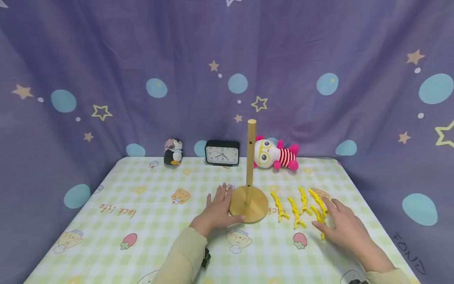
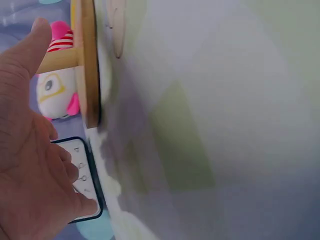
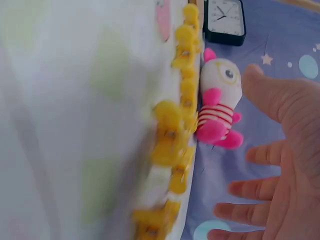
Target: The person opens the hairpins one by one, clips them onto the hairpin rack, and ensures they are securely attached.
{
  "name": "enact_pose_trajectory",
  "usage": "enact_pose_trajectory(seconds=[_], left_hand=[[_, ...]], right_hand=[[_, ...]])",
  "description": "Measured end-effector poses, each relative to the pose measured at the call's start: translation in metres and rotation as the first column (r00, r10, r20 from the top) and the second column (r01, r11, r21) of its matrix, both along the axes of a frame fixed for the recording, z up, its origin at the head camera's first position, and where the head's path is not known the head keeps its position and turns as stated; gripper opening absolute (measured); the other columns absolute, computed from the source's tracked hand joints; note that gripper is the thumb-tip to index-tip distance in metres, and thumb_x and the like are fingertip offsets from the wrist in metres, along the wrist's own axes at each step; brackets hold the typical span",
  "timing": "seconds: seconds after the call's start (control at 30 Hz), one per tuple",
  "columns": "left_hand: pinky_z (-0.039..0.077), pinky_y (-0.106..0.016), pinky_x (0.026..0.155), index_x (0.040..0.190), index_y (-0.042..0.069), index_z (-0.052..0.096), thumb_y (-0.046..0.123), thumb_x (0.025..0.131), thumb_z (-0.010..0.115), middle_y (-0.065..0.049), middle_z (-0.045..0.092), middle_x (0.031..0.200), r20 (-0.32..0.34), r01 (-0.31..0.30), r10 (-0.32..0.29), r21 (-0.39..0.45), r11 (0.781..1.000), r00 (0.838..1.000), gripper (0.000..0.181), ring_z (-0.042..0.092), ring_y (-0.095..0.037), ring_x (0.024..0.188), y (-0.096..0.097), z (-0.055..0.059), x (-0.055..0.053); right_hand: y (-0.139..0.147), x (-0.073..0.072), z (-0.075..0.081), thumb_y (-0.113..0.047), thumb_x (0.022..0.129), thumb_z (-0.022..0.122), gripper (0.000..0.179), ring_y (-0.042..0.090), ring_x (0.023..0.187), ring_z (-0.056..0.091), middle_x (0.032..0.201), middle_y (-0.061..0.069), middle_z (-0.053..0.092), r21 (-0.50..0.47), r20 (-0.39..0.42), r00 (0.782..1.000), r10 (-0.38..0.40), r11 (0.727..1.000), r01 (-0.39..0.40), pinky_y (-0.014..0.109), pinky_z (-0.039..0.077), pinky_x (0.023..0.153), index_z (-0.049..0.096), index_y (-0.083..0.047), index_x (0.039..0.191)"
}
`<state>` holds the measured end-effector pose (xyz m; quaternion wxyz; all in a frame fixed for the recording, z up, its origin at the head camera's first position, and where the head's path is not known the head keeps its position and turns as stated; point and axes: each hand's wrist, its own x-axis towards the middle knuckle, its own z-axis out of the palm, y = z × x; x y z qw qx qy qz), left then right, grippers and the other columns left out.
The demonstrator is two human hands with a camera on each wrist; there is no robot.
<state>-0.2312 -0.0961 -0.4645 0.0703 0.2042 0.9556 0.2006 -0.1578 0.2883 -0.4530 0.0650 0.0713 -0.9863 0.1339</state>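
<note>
A wooden stand (image 1: pixel 250 165) rises upright from a round base (image 1: pixel 260 205), with dark holes along its post. My left hand (image 1: pixel 217 211) lies at the left edge of that base, fingers straight and thumb spread along its front; in the left wrist view the thumb stands apart from the other fingers. Several yellow branch-shaped plastic pieces (image 1: pixel 296 213) lie on the cloth right of the stand. Over the rightmost ones hovers my right hand (image 1: pixel 345 227), its fingers spread and holding nothing. The right wrist view shows yellow pieces (image 3: pixel 167 132) in a row beyond the palm, somewhat blurred.
Along the back of the table stand a penguin figure (image 1: pixel 173 152), a black-framed clock (image 1: pixel 222 153) and a pink-and-white plush toy (image 1: pixel 276 154) lying on its side behind the post. A checked cloth (image 1: pixel 149 221) covers the table. A purple curtain (image 1: pixel 191 59) hangs behind.
</note>
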Motion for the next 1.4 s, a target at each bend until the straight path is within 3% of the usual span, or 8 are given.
enact_pose_trajectory(seconds=[0.2, 0.37, 0.57, 0.73, 0.9, 1.23, 1.4], left_hand=[[0.004, -0.067, 0.111, 0.157, 0.004, 0.007, 0.068, 0.081, 0.061, -0.017, 0.004, 0.162, 0.111, 0.0, -0.004, 0.038, 0.999, 0.994, 0.113, 0.001, -0.031, 0.149, 0.001, -0.003, -0.007], [0.003, -0.066, 0.112, 0.157, 0.005, 0.008, 0.069, 0.079, 0.064, -0.016, 0.006, 0.162, 0.12, 0.006, -0.008, 0.018, 1.0, 0.993, 0.115, 0.003, -0.029, 0.149, 0.0, -0.003, -0.01], [0.001, -0.066, 0.111, 0.157, 0.005, 0.011, 0.07, 0.079, 0.062, -0.015, 0.008, 0.162, 0.116, 0.029, -0.023, -0.043, 0.999, 0.993, 0.114, 0.006, -0.029, 0.149, 0.002, -0.009, -0.014], [0.0, -0.066, 0.111, 0.156, 0.004, 0.011, 0.071, 0.078, 0.062, -0.014, 0.009, 0.162, 0.117, 0.03, -0.022, -0.068, 0.997, 0.993, 0.115, 0.006, -0.029, 0.149, 0.004, -0.011, -0.016], [0.001, -0.067, 0.111, 0.156, 0.003, 0.012, 0.07, 0.078, 0.064, -0.015, 0.009, 0.162, 0.119, 0.031, -0.023, -0.067, 0.997, 0.993, 0.116, 0.007, -0.029, 0.149, 0.007, -0.012, -0.016], [-0.004, -0.065, 0.112, 0.156, 0.003, 0.01, 0.067, 0.078, 0.066, -0.014, 0.007, 0.163, 0.141, 0.021, -0.012, -0.064, 0.998, 0.99, 0.115, 0.003, -0.028, 0.149, 0.009, -0.014, -0.018], [-0.005, -0.065, 0.111, 0.157, 0.006, 0.008, 0.07, 0.077, 0.065, -0.012, 0.005, 0.163, 0.145, 0.009, 0.001, -0.069, 0.998, 0.989, 0.117, 0.001, -0.025, 0.149, 0.009, -0.018, -0.018]], right_hand=[[0.016, 0.011, -0.012, -0.068, 0.081, 0.063, 0.107, 0.059, 0.114, 0.044, 0.131, 0.042, 0.039, -0.018, 0.158, 0.984, -0.084, 0.996, 0.088, 0.067, 0.043, 0.083, 0.027, 0.011, 0.143], [0.028, 0.013, -0.018, -0.076, 0.076, 0.06, 0.117, 0.058, 0.108, 0.048, 0.121, 0.043, 0.044, 0.028, 0.267, 0.954, -0.133, 0.991, 0.13, 0.064, 0.045, 0.08, 0.027, 0.015, 0.14], [0.043, 0.013, -0.024, -0.074, 0.068, 0.07, 0.119, 0.056, 0.102, 0.051, 0.111, 0.04, 0.051, 0.061, 0.338, 0.926, -0.168, 0.986, 0.156, 0.062, 0.046, 0.078, 0.035, 0.021, 0.131], [0.05, 0.015, -0.026, -0.066, 0.067, 0.077, 0.092, 0.035, 0.077, 0.053, 0.086, 0.018, 0.055, 0.08, 0.361, 0.915, -0.181, 0.983, 0.163, 0.047, 0.047, 0.065, 0.053, 0.013, 0.106], [0.053, 0.019, -0.026, -0.063, 0.07, 0.077, 0.067, 0.025, 0.07, 0.044, 0.077, 0.007, 0.047, 0.083, 0.346, 0.92, -0.182, 0.983, 0.163, 0.04, 0.04, 0.058, 0.053, -0.002, 0.087], [0.052, 0.021, -0.028, -0.059, 0.073, 0.076, 0.058, 0.025, 0.07, 0.04, 0.076, 0.006, 0.042, 0.103, 0.312, 0.929, -0.196, 0.98, 0.172, 0.038, 0.035, 0.059, 0.052, -0.007, 0.082], [0.053, 0.021, -0.023, -0.051, 0.08, 0.074, 0.056, 0.023, 0.067, 0.044, 0.073, 0.006, 0.047, 0.06, 0.356, 0.909, -0.218, 0.976, 0.211, 0.037, 0.037, 0.058, 0.054, 0.001, 0.088]])
